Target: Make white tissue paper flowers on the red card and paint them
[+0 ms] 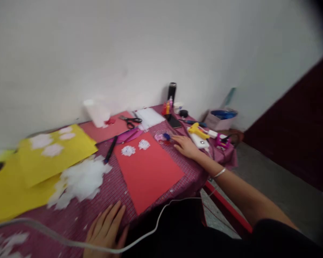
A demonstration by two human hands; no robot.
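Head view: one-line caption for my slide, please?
Right hand reaches small craft bits beside a red sheet; left hand rests flat on the table.

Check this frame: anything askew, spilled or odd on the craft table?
White paper scraps lie scattered loose beside the yellow sheets. The red sheet sits skewed, one corner hanging past the table edge. A white cable trails across the near side by the left hand.

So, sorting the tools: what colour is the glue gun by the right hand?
Yellow glue gun, head view.
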